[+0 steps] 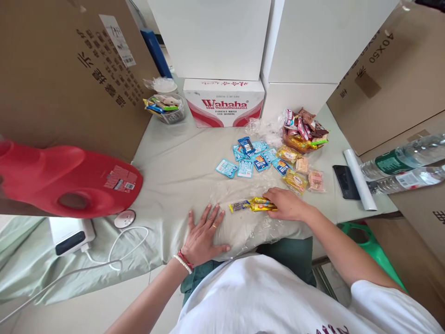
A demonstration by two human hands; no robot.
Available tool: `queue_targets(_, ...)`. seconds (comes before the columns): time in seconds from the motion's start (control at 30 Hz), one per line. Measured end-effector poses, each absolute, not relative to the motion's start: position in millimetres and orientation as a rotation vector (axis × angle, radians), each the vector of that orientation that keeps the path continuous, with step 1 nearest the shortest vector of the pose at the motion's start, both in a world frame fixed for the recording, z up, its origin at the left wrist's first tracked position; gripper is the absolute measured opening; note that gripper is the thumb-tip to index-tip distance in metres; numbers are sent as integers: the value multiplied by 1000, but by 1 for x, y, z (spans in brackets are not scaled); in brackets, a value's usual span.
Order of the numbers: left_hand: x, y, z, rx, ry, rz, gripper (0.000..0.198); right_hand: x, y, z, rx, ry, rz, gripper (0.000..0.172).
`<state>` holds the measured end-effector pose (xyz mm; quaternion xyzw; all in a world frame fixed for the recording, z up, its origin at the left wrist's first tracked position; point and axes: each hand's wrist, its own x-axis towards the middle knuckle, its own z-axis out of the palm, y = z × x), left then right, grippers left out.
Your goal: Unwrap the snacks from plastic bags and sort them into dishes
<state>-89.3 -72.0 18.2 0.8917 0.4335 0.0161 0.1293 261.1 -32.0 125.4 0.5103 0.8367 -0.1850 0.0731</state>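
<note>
My left hand [205,234] lies flat on the cloth-covered table, fingers spread, near the front edge. Closed around the right end of some yellow snack packets [260,204] is my right hand [285,203]. Their left end stays visible, beside a thin dark-and-yellow snack packet [239,206]. Under and around these is a clear plastic bag [257,232], spread along the table front. Farther back lie several blue snack packets [245,168], and to their right yellow-wrapped snacks [295,181] and a pink-wrapped snack [316,180]. My right fingertips are partly hidden.
A heaped basket of snacks [301,144] stands back right; a clear tub of packets [170,113] back left. A Wahaha carton [224,104] is behind. A red jug [73,181], white power bank [71,234] and cable are left. A phone [344,182], white roll [360,181] and bottles [399,162] lie right.
</note>
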Motion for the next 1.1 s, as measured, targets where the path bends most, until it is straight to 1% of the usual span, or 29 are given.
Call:
queue_targets(0.13,-89,-71,18,2572,1279,49,121,239,-22,138,1536,2569,-497,36)
queue_targets(0.27,-87,-70,20,2542,1290,57,126,196,-24,122,1394,2574,-408,31)
queue_targets(0.43,-87,-70,22,2542,1302,48,122,174,-25,99,1385,2595,-295,30)
queue_targets(0.57,-88,-69,20,2571,1320,46,121,178,-26,97,1334,2583,-317,24)
queue_targets(0.67,-87,-68,19,2555,1314,40,120,182,-29,98,1329,2566,-311,25)
queue_targets(0.73,-88,-67,20,2531,1300,71,112,187,-33,99,1338,2566,-325,29)
queue_targets(0.77,-90,-66,20,2516,1290,95,102,191,-36,99,1349,2572,-350,32)
queue_targets(0.87,-99,-66,25,2496,1280,190,66,214,-52,102,1450,2630,-504,47)
queue_targets(0.9,-103,-67,27,2509,1277,224,59,225,-61,102,1484,2668,-571,50)
queue_targets(0.93,-108,-69,30,2534,1256,254,59,237,-71,101,1501,2709,-637,53)
queue_targets(1.0,-114,-74,35,2602,1121,270,67,260,-95,94,1463,2791,-743,61)
queue_targets(1.07,-118,-81,39,2638,920,208,73,278,-118,83,1389,2834,-778,72)
queue_targets(1.1,-118,-84,39,2639,836,166,74,283,-128,76,1378,2841,-764,72)
